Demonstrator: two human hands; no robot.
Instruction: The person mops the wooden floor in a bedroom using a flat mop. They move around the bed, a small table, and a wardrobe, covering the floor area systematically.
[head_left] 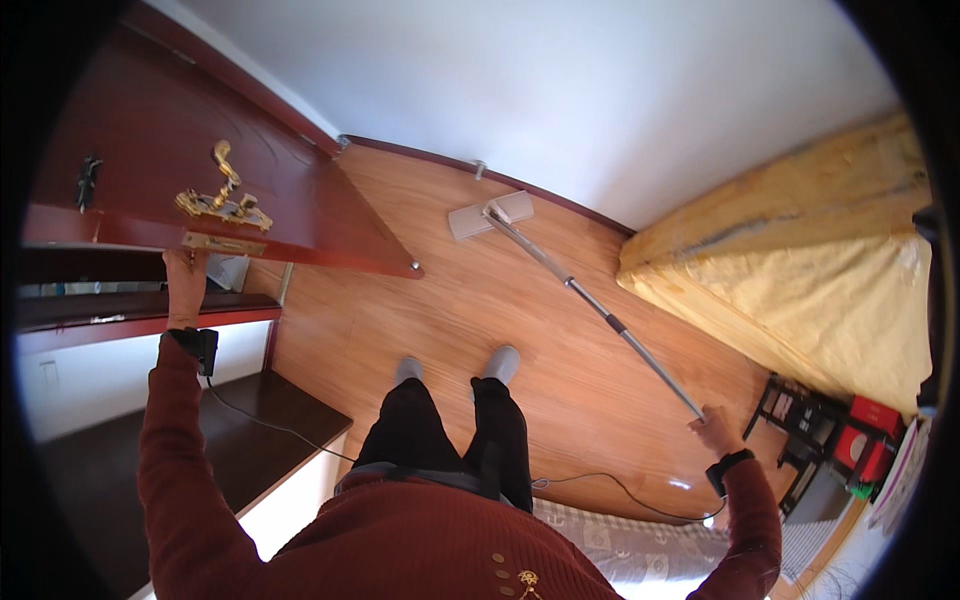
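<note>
Apparently mopping the floor point(400, 310): right hand point(716, 430) grips the mop point(615, 323); left hand point(185, 285) touches the door point(320, 215), grip unclear. Another stroke would need steady guidance.

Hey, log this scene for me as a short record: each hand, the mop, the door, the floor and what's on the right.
Left hand: at the edge of the glossy dark-red door, below its ornate gold handle; fingertips hidden
Right hand: closed around the upper end of the silver metal pole
Mop head: pale, flat, rectangular plate on the floor, near the white wall
Door: standing open
Floor: light-brown wood-look planks
Footwear: grey slippers
Right side: large bulk under yellow sheeting
</note>
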